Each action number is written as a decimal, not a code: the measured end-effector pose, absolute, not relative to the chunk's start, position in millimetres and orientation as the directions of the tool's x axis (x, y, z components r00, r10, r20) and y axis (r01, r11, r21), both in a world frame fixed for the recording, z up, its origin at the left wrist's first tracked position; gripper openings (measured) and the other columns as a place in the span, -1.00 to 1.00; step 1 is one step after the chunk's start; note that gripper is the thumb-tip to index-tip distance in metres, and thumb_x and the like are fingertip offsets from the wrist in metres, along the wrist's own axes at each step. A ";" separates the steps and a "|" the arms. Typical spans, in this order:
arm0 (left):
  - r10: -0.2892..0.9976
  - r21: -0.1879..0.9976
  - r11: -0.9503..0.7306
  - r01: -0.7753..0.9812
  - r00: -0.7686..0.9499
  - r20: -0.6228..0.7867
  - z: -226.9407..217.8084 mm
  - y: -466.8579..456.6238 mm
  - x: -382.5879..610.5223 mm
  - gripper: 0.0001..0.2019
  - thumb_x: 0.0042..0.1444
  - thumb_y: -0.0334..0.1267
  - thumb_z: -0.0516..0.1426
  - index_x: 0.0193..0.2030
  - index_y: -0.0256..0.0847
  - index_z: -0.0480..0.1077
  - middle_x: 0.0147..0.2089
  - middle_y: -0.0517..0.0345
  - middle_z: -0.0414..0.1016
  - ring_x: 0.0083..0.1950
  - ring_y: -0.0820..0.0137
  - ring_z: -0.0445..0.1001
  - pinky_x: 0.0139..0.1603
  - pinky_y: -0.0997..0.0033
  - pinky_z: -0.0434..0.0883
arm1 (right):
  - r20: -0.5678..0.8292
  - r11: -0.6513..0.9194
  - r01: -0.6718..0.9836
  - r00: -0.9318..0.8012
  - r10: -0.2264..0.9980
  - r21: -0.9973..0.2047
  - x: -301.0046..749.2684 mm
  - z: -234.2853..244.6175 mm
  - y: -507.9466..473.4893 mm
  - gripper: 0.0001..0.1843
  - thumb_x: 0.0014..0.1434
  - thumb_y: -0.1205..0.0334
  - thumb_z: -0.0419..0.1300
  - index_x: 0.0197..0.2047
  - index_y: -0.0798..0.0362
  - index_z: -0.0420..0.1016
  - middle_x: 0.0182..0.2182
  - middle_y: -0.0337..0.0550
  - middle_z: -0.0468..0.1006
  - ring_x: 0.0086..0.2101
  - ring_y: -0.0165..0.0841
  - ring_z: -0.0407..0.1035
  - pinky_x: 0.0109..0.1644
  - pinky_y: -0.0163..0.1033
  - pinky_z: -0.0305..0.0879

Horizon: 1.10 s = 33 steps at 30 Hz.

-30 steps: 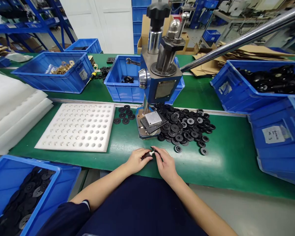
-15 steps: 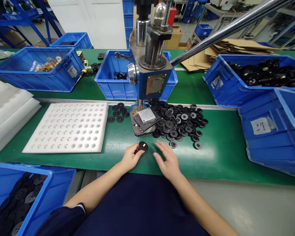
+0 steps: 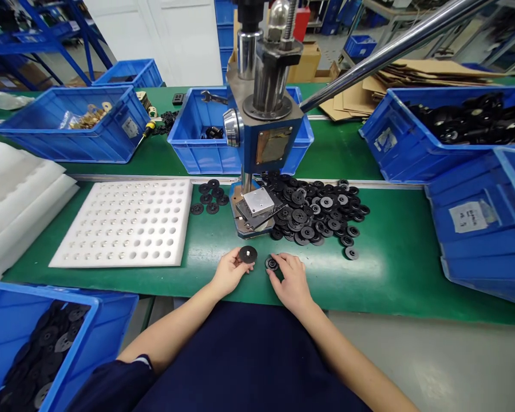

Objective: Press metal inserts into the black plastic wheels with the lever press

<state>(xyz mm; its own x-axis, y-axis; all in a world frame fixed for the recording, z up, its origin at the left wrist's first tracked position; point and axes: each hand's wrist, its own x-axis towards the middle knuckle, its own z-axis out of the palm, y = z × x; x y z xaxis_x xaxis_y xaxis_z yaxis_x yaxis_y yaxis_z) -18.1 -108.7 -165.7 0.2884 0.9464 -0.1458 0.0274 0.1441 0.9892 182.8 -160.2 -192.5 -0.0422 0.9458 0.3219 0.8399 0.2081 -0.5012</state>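
Note:
My left hand (image 3: 232, 273) pinches a thin black disc (image 3: 248, 254) by its left edge. A small pale piece shows at the disc's centre. Close by on the right, the fingers of my right hand (image 3: 292, 281) are closed on a smaller black ringed wheel (image 3: 271, 263), just over the green table. The disc and the wheel are apart. Beyond my hands stands a hand press (image 3: 274, 143), with a square silver plate (image 3: 258, 200) on its base. To the right of the base lies a pile of black wheels (image 3: 315, 212).
A white foam tray (image 3: 181, 217) with rows of holes, many holding small shiny parts, lies left. Several black discs (image 3: 212, 208) sit between tray and press. Blue bins (image 3: 467, 229) stand right, behind and at lower left. The press's long lever (image 3: 369, 60) reaches up to the right.
My right hand has closed on a wheel from the near edge of the pile and brought it close to the disc. My left hand has tilted the disc slightly.

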 end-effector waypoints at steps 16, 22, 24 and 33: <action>0.947 0.975 -0.118 0.186 0.317 0.054 -161.0 -111.4 -18.9 -0.86 0.13 -0.23 0.18 -0.37 -0.24 0.50 -0.35 0.07 0.53 -0.32 0.35 0.48 -0.27 0.36 0.45 | 0.375 0.177 0.809 0.058 0.925 -0.561 176.6 -157.9 -150.7 -0.63 0.24 -0.08 0.20 -0.06 0.02 0.51 -0.21 -0.03 0.50 -0.17 -0.19 0.35 -0.07 -0.04 0.30; 0.910 0.928 -0.295 0.227 0.362 0.200 -164.2 -112.2 -19.8 -0.86 0.18 -0.24 0.17 -0.21 -0.22 0.53 -0.25 -0.01 0.59 -0.21 0.27 0.53 -0.14 0.26 0.47 | 0.408 0.328 0.711 -0.064 0.911 -0.622 154.7 -130.9 -155.4 -0.57 0.25 0.02 0.21 0.13 0.03 0.44 -0.14 0.00 0.47 -0.13 -0.22 0.35 -0.02 -0.04 0.35; 0.900 0.922 -0.319 0.217 0.373 0.224 -167.3 -112.5 -21.1 -0.84 0.17 -0.23 0.18 -0.19 -0.23 0.53 -0.23 -0.03 0.59 -0.20 0.26 0.54 -0.13 0.24 0.48 | 0.428 0.374 0.715 -0.114 0.896 -0.591 147.0 -127.3 -155.6 -0.60 0.27 0.04 0.19 0.11 0.04 0.46 -0.18 -0.01 0.47 -0.16 -0.24 0.34 -0.07 -0.07 0.35; 0.873 0.899 -0.383 0.213 0.401 0.277 -174.6 -113.4 -22.8 -0.84 0.15 -0.35 0.15 -0.15 -0.26 0.52 -0.24 -0.03 0.57 -0.20 0.27 0.55 -0.13 0.24 0.50 | 0.456 0.396 0.761 -0.148 0.877 -0.514 140.4 -124.2 -157.0 -0.64 0.30 0.05 0.17 0.03 0.12 0.48 -0.20 0.00 0.47 -0.18 -0.26 0.32 -0.13 -0.11 0.29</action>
